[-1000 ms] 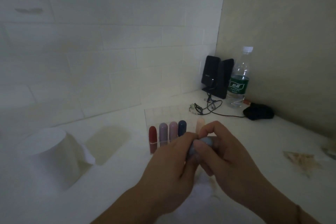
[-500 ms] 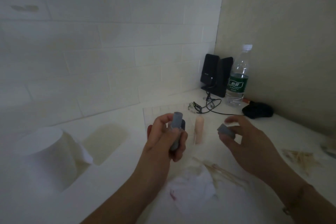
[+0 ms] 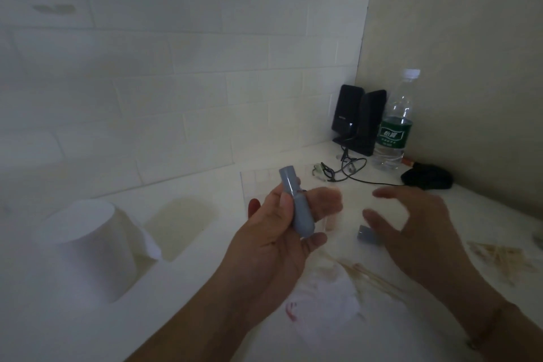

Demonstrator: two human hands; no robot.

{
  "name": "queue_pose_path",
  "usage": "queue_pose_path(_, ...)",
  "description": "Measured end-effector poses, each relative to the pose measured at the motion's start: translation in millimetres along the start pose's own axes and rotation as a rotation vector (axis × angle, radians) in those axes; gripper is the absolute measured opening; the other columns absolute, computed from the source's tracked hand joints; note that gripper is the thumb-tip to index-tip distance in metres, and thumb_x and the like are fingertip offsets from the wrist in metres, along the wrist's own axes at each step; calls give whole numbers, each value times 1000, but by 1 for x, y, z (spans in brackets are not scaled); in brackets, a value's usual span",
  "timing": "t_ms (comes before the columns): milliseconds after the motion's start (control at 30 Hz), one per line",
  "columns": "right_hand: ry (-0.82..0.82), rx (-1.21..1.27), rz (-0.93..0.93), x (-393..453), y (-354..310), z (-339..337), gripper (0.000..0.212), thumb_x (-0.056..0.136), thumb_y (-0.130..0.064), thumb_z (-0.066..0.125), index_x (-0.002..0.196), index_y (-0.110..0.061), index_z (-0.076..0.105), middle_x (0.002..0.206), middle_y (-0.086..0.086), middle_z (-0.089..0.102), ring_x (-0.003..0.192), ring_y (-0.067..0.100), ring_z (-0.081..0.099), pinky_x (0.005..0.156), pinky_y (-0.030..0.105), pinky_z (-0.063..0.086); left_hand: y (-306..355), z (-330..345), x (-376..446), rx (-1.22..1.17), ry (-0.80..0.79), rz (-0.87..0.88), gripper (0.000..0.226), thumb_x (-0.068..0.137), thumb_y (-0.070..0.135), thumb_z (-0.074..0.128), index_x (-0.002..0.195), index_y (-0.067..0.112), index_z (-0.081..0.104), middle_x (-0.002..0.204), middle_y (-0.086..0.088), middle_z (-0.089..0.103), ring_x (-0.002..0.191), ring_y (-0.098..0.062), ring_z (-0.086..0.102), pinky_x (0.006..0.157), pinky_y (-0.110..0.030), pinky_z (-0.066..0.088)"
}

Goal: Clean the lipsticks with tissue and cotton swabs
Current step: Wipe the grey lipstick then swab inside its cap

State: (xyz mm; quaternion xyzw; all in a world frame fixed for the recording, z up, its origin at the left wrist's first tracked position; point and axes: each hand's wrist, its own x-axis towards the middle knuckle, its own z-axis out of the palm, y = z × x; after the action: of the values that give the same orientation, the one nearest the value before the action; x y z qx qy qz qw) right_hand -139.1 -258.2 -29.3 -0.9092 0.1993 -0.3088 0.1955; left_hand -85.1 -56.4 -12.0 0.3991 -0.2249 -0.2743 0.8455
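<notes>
Head view: uncapped grey lipstick (image 3: 296, 204) held up in the left hand (image 3: 276, 232), its long axis tilted up and away.
Left fingers curl round the tube; the right hand (image 3: 417, 232), fingers spread and holding nothing, hovers just over the grey cap (image 3: 365, 234) on the worktop (image 3: 205, 288), nearer the stained tissue (image 3: 329, 303) and swabs (image 3: 376, 276) it probably wants next.

Uncapped grey lipstick (image 3: 296, 209) in left hand (image 3: 276, 241)
</notes>
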Motion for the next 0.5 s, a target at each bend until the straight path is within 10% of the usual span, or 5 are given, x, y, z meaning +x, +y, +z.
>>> queue_pose_path(167, 22, 541, -266, -41, -72, -21, 26, 79, -61, 53, 81, -37, 59, 72, -14, 65, 56, 12, 60, 44, 21, 44, -5, 3, -2, 5, -24, 13, 35, 100, 35, 36, 110, 19, 66, 128, -5, 65, 130, -23, 50, 110, -45, 33)
queue_pose_path(267, -61, 510, -275, -52, -83, -16, 45, 67, -76, 56, 90, -37, 61, 78, -20, 66, 63, 6, 62, 46, 6, 36, -6, 3, -3, -66, -94, -9, 41, 98, 34, 40, 128, 10, 53, 134, -7, 60, 126, -25, 54, 106, -42, 44)
queue_pose_path(500, -108, 775, -140, -49, -81, -13, 37, 56, -42, 74, 89, -28, 66, 78, -19, 72, 72, 2, 68, 51, 11, 46, -8, 8, -2, -45, -118, 30, 61, 84, 35, 58, 136, 7, 42, 136, -7, 58, 124, -27, 56, 108, -46, 40)
